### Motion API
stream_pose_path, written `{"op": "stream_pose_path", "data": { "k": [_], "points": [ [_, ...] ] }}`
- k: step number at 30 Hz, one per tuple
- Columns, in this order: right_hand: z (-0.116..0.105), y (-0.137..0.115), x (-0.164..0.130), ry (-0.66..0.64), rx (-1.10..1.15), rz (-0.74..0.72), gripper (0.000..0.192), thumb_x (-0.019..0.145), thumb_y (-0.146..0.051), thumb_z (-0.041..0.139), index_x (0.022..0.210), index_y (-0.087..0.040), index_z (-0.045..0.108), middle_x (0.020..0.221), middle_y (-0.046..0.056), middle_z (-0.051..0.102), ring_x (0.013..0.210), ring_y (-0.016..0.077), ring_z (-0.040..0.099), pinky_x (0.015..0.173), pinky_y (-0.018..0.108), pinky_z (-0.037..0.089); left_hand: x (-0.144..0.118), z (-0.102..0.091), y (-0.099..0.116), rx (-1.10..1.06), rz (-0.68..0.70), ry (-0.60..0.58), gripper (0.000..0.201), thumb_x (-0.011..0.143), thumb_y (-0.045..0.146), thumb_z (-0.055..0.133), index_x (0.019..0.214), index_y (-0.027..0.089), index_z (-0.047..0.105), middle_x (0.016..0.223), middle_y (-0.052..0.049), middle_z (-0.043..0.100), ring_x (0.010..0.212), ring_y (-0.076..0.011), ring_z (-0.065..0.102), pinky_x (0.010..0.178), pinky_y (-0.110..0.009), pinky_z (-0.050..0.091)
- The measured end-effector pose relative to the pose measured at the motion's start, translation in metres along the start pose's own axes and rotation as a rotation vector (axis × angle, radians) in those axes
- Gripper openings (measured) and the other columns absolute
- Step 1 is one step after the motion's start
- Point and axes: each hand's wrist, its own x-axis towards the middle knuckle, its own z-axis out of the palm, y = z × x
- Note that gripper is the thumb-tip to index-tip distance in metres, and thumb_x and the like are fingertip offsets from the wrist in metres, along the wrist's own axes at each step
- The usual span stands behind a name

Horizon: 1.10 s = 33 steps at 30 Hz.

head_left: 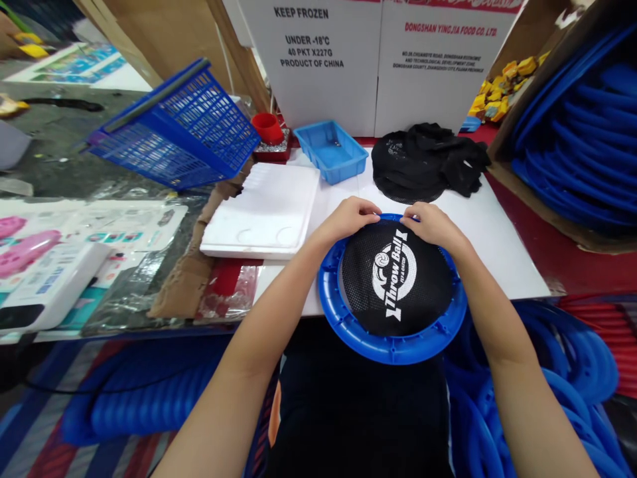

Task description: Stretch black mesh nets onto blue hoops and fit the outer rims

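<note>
A blue plastic ring (348,325) lies at the near edge of the white table (497,245), partly overhanging it. A black mesh disc (393,279) printed "Throw Ball" in white is stretched across the ring. My left hand (348,219) and my right hand (430,222) both pinch the mesh at the ring's far rim, fingertips close together. A pile of more black mesh discs (423,159) lies just beyond my hands.
A white foam tray (269,212) sits left of the ring, a small blue tray (331,149) and red cup (267,126) behind it. A tilted blue basket (184,129) stands far left. Stacked blue rings fill a cardboard box (582,126) at right and the floor (547,372).
</note>
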Motion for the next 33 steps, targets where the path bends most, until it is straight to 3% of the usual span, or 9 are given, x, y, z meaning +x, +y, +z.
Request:
{"op": "stream_pose_path", "data": {
  "k": [6, 10, 13, 19, 27, 33],
  "points": [
    [-0.011, -0.003, 0.0, -0.083, 0.178, 0.005, 0.024, 0.095, -0.043, 0.068, 0.089, -0.023, 0.078, 0.092, 0.007, 0.074, 0.086, 0.0248, 0.066, 0.083, 0.039, 0.051, -0.001, -0.006, 0.001, -0.015, -0.004, -0.076, 0.024, 0.092, 0.022, 0.072, 0.112, 0.015, 0.083, 0.109, -0.012, 0.085, 0.1, -0.0241, 0.077, 0.099, -0.042, 0.061],
    [-0.011, -0.017, 0.012, -0.058, 0.271, -0.131, 0.022, 0.095, -0.043, 0.069, 0.099, -0.025, 0.082, 0.116, 0.009, 0.075, 0.107, 0.0292, 0.069, 0.099, 0.043, 0.052, -0.001, -0.007, 0.001, 0.0, 0.003, -0.067, 0.025, 0.091, 0.021, 0.073, 0.112, 0.012, 0.082, 0.103, -0.012, 0.084, 0.095, -0.0233, 0.077, 0.096, -0.04, 0.061],
    [-0.003, -0.024, 0.018, -0.113, 0.258, -0.186, 0.02, 0.094, -0.039, 0.068, 0.089, -0.024, 0.079, 0.113, 0.01, 0.076, 0.107, 0.03, 0.068, 0.103, 0.045, 0.049, -0.002, -0.007, 0.0, 0.017, 0.017, -0.04, 0.023, 0.089, 0.021, 0.074, 0.109, 0.012, 0.082, 0.095, -0.01, 0.083, 0.09, -0.0222, 0.075, 0.091, -0.038, 0.06],
    [0.012, -0.018, 0.021, -0.11, 0.357, -0.092, 0.022, 0.094, -0.04, 0.065, 0.087, -0.021, 0.076, 0.112, 0.009, 0.081, 0.103, 0.0277, 0.071, 0.098, 0.042, 0.051, -0.003, -0.009, 0.002, 0.069, 0.069, -0.067, 0.015, 0.09, 0.018, 0.069, 0.098, 0.016, 0.082, 0.097, -0.008, 0.083, 0.091, -0.0211, 0.075, 0.091, -0.036, 0.058],
    [0.015, -0.024, 0.019, -0.011, 0.338, -0.062, 0.016, 0.089, -0.032, 0.07, 0.086, -0.022, 0.081, 0.109, 0.008, 0.084, 0.103, 0.0277, 0.074, 0.096, 0.04, 0.053, -0.019, -0.011, 0.015, 0.472, 0.287, -0.104, 0.032, 0.099, 0.014, 0.053, 0.112, 0.021, 0.082, 0.114, -0.011, 0.077, 0.105, -0.0246, 0.07, 0.099, -0.04, 0.054],
    [0.014, -0.023, 0.017, -0.018, 0.39, -0.025, 0.015, 0.085, -0.032, 0.072, 0.082, -0.021, 0.082, 0.11, 0.008, 0.084, 0.102, 0.0277, 0.075, 0.095, 0.04, 0.053, -0.02, -0.014, 0.014, 0.422, 0.27, -0.125, 0.031, 0.101, 0.016, 0.056, 0.114, 0.023, 0.083, 0.115, -0.01, 0.078, 0.107, -0.0233, 0.071, 0.101, -0.038, 0.054]
  ]
}}
